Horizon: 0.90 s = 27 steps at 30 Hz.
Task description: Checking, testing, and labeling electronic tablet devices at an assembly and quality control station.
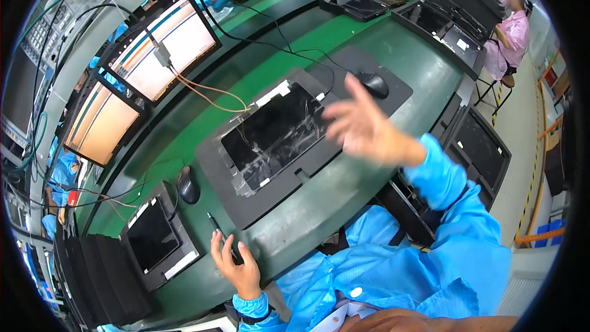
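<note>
My right hand (362, 126) is raised above the green bench, fingers spread and blurred, holding nothing. It hovers just right of a dark tablet-like panel (276, 132) lying in a black fixture tray (246, 200). A black mouse (373, 84) sits on a dark mat just beyond that hand. My left hand (236, 267) rests near the front edge of the bench with fingers apart, its fingertips by a black pen (216, 226). Both arms wear blue sleeves.
A second black mouse (188, 185) and a smaller panel in a tray (155, 233) lie at the left. Two lit monitors (169, 43) stand behind, with orange cables (209, 92). Black trays (479, 147) sit to the right. Other people in blue and pink work farther off.
</note>
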Tool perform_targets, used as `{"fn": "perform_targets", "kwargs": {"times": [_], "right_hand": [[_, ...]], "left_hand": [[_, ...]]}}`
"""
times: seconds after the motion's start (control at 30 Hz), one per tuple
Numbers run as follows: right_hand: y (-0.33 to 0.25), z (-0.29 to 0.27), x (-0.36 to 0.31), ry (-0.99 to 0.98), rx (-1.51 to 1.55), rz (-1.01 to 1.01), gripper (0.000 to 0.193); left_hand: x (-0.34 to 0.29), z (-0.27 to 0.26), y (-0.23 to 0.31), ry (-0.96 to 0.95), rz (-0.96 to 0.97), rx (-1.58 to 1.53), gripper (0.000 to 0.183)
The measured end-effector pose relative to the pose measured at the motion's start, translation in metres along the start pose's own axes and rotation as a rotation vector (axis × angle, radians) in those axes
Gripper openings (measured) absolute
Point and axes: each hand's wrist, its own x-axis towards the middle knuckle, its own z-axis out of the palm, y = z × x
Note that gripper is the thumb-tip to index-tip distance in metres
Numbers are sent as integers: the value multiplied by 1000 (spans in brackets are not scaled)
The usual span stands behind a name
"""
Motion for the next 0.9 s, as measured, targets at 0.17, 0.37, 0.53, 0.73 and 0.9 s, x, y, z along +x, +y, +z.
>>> {"fn": "perform_targets", "kwargs": {"times": [0.17,0.37,0.53,0.73,0.9], "right_hand": [[30,-211,119,712,210,311,77],[94,-332,239,1149,268,590,84],[103,-329,279,1395,293,512,53],[147,-381,278,1254,-77,656,53],[171,-370,311,1160,361,260,37]], "left_hand": [[1,3,-8,35,-32,-12,20],[-6,-2,-11,59,-81,91,24],[-3,-4,-8,38,-143,167,22],[19,-2,1,-4,-27,192,22],[14,0,-1,-36,-1,224,20]]}}
